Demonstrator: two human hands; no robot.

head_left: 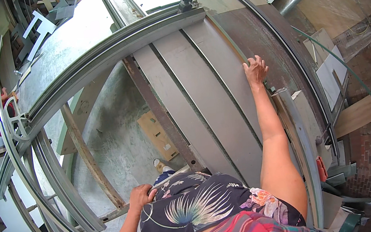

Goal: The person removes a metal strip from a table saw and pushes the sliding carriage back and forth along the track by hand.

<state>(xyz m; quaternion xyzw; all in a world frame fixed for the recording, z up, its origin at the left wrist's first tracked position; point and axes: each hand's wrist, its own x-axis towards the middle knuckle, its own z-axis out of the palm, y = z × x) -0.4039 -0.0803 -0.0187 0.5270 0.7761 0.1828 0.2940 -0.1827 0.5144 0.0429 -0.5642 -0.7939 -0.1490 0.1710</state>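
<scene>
- Right hand (256, 70), right of upper centre: fingers bent, fingertips at the near end of a narrow tan strip (228, 39). Whether they clamp it or only touch it cannot be told.
- Strip: lies upper centre-right of the frame, along the seam between the grooved grey sliding table (178, 64) and the brown saw table (249, 28).
- Left hand (142, 196), lower centre-left: at the near bar (116, 213) of the side frame, beside the flowered shirt (193, 205). Fingers partly hidden; grip cannot be told.
- Step in hand, as judged: the strip is being guided or steadied at the table edge. A next move would call for a sure finger hold and a straight line along the seam.
- Metal fence beam (105, 49): crosses the upper centre, with a dark clamp knob (186, 3) at its right end.
- Containers: one tan box-like piece (159, 135) on the floor, centre, visible through the frame. No opening is visible; contents cannot be determined.
- Outer area: white panel offcut (38, 32) upper left; green hose (344, 63) at right.
</scene>
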